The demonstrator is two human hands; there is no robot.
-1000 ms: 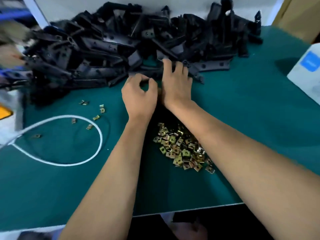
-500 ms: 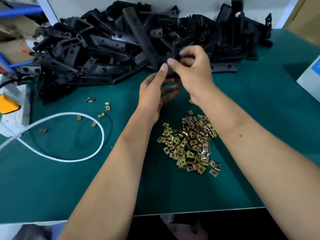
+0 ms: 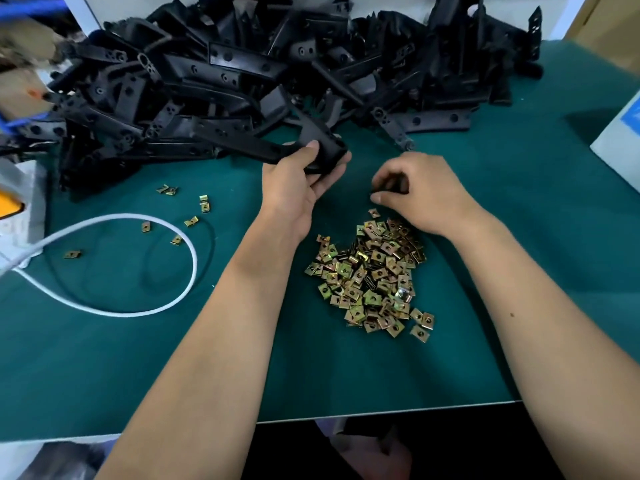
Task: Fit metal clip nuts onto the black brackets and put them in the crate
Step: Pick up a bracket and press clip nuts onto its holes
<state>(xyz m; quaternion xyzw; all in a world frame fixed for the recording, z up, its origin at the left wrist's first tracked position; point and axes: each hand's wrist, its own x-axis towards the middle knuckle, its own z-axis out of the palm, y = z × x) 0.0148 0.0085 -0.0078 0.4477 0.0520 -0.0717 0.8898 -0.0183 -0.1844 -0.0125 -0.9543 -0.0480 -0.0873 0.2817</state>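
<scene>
Black bracket (image 3: 273,147) sits in the left hand (image 3: 294,188), thumb on top and fingers curled under its near end; its long axis runs up and left from the palm toward the bracket pile (image 3: 277,71), so the held end with the open edge faces right, toward the other hand. The right hand (image 3: 419,192) hovers just beside it, low over the mat, fingers curled with thumb and forefinger pinched; something dark shows inside the curl, but whether it holds a nut cannot be told. The clip nut heap (image 3: 374,275) lies directly below and toward the body from the right hand, touching distance from the fingertips, so the right hand is clearly the nearer one for a pick. Judgement: next move is right hand taking a nut and sliding it leftward onto the bracket's held end, across the short gap between hands. A few stray nuts (image 3: 204,204) lie left of the left forearm, near a white cable loop (image 3: 188,271), all on the green mat (image 3: 519,237). White box (image 3: 620,140) at right edge. No crate in view.
</scene>
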